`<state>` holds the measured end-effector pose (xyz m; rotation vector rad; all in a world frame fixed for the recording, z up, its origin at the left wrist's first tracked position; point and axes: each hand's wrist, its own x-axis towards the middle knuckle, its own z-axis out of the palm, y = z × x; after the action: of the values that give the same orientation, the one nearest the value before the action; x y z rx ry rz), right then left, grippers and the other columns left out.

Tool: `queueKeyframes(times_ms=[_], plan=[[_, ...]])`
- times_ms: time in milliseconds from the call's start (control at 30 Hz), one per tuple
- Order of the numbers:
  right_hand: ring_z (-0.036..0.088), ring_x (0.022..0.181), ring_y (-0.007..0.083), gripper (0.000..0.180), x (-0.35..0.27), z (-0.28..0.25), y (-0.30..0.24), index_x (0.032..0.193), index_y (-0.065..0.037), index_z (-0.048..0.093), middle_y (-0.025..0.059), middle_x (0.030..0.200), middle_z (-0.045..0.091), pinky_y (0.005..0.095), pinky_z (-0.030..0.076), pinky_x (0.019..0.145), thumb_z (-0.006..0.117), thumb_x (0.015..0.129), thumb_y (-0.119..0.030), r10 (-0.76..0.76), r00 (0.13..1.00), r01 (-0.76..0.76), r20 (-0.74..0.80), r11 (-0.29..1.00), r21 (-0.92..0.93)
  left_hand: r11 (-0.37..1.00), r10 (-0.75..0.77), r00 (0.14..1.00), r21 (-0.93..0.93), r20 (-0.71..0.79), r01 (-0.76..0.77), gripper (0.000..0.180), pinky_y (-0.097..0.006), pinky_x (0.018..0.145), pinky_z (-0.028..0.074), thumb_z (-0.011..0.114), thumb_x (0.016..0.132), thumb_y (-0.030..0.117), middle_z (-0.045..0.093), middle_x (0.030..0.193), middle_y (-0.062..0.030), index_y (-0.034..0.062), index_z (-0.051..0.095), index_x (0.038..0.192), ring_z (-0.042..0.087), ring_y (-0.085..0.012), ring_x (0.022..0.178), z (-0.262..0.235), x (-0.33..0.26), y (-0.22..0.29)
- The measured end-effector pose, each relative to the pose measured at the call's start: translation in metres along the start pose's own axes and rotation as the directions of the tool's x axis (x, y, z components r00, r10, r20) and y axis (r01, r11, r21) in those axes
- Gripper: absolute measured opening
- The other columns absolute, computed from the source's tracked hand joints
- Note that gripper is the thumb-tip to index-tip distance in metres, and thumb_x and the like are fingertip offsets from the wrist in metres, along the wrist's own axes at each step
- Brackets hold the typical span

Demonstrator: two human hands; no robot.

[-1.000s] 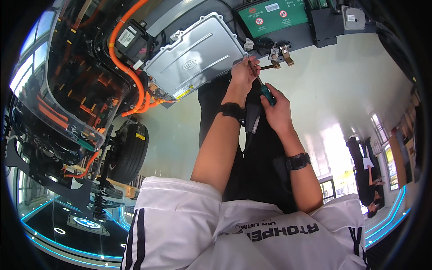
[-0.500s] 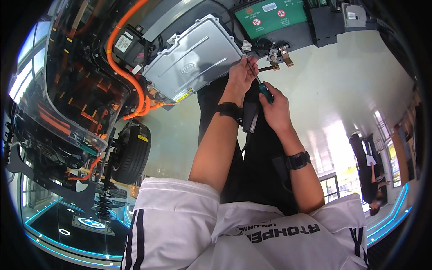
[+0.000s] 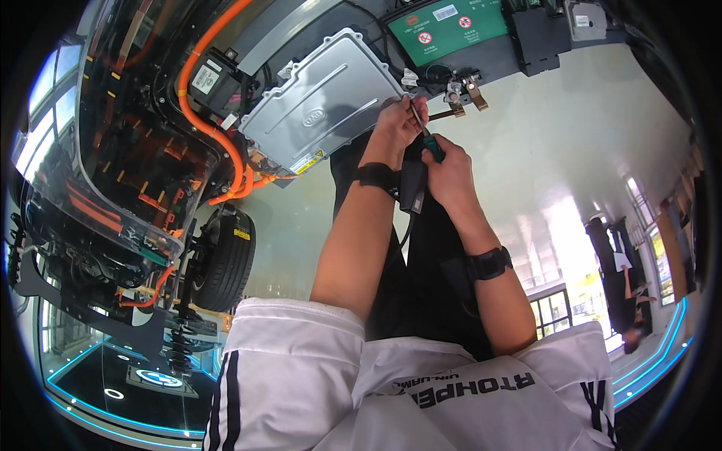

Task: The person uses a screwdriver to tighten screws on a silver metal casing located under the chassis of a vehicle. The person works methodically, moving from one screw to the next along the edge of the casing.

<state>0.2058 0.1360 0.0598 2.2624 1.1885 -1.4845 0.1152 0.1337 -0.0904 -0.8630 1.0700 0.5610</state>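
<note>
Cutaway chassis: from my remote seat, a transparent-panelled display car body with a thick orange high-voltage cable and a black tyre fills the left
Silver housing: the ribbed grey cast-metal control unit sits centre, next to my hands
Left hand: closed narrowly round the thin metal shaft, steadying it at the unit's right edge
Tool: a green-handled screwdriver, its tip up by the housing corner, hidden behind my fingers
Right hand: wrapped shut on the green handle, below the left
Advice: I judge it best to keep the shaft square to the fastener and turn slowly
Right: a green-topped battery with brass terminal clamps nearby
</note>
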Motion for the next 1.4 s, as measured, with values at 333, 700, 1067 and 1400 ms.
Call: queueKeyframes(times_ms=[333, 700, 1067, 1400], plan=[[0.06, 0.064, 0.0188, 0.02, 0.018, 0.0, 0.007, 0.091, 0.002, 0.061, 0.0111, 0.078, 0.063, 0.0298, 0.045, 0.051, 0.056, 0.089, -0.017, 0.174, 0.958, -0.225, 0.23, 0.95, 0.217, 0.973, -0.057, 0.981, 0.23, 0.184, 0.014, 0.029, -0.03, 0.078, 0.05, 0.037, 0.1, 0.021, 0.062, 0.111, -0.0132, -0.002, 0.052, 0.113, 0.06, -0.0218, 0.091, 0.002, -0.047, 0.004], [0.049, 0.057, 0.0107, 0.016, 0.005, -0.014, -0.024, 0.096, -0.003, 0.054, 0.0076, 0.078, 0.057, 0.0183, 0.034, 0.041, 0.046, 0.095, -0.018, 0.269, 0.758, -0.649, 0.594, 0.227, 0.726, 0.966, -0.022, 0.962, 0.255, 0.271, -0.05, 0.035, -0.024, 0.046, 0.041, 0.037, 0.096, 0.016, 0.06, 0.086, -0.0055, -0.0052, 0.054, 0.118, 0.04, -0.0072, 0.049, -0.01, -0.08, -0.019], [0.05, 0.056, 0.011, 0.016, 0.022, -0.013, -0.014, 0.094, -0.004, 0.055, 0.0073, 0.075, 0.056, 0.0193, 0.035, 0.041, 0.046, 0.095, -0.018, 0.161, 0.681, -0.705, 0.714, -0.118, 0.699, 0.998, -0.039, 0.93, -0.03, 0.366, 0.054, 0.033, -0.032, 0.059, 0.053, 0.046, 0.097, 0.028, 0.057, 0.073, 0.0, 0.0038, 0.06, 0.114, 0.058, -0.0122, 0.061, -0.018, -0.083, -0.03], [0.047, 0.047, 0.0077, 0.033, -0.008, -0.028, -0.035, 0.094, 0.001, 0.057, 0.0049, 0.071, 0.059, 0.0197, 0.03, 0.038, 0.057, 0.089, -0.032, 0.231, 0.948, -0.246, 0.22, 0.968, 0.042, 0.902, 0.071, 0.971, 0.402, 0.227, -0.16, 0.035, -0.027, 0.057, 0.045, 0.046, 0.099, 0.031, 0.062, 0.082, -0.0056, 0.0005, 0.058, 0.108, 0.054, -0.0131, 0.061, -0.001, -0.085, -0.015]])
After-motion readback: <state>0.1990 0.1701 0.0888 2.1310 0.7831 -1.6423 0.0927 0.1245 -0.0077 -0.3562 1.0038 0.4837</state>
